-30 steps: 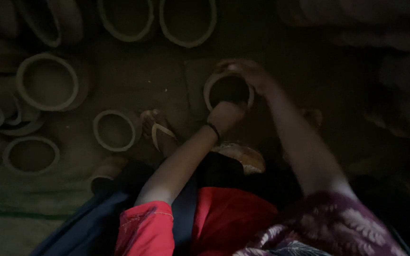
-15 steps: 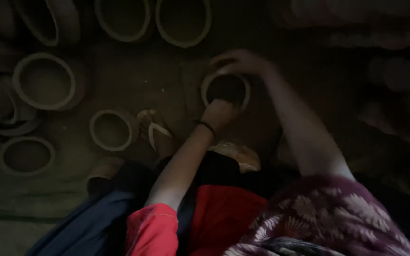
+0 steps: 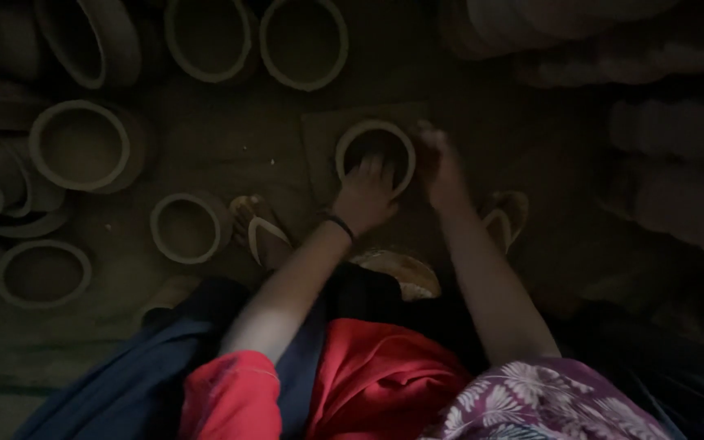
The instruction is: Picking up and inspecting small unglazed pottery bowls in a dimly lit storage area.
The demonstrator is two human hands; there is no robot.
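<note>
- Our left hand (image 3: 366, 198) presses its fingers over the near rim of the small round pale clay pot (image 3: 374, 155), which sits on a flat square board (image 3: 323, 151) on the floor
- Our right hand (image 3: 442, 175) lies spread against the pot's right wall
- We judge uneven pressure could dent the rim or tip the pot off the board's edge
- The sandalled foot (image 3: 261, 232) nearby could knock the neighbouring clay ring (image 3: 187, 228)

Two hands, left hand (image 3: 366, 195) and right hand (image 3: 442, 175), meet one clay pot (image 3: 375, 155) at twelve o'clock. Two sandals: left sandal (image 3: 261, 230), right sandal (image 3: 505, 217). About ten more clay pots (image 3: 80, 145) spread from nine to twelve o'clock.

Head view, steeply down, seemingly close.
</note>
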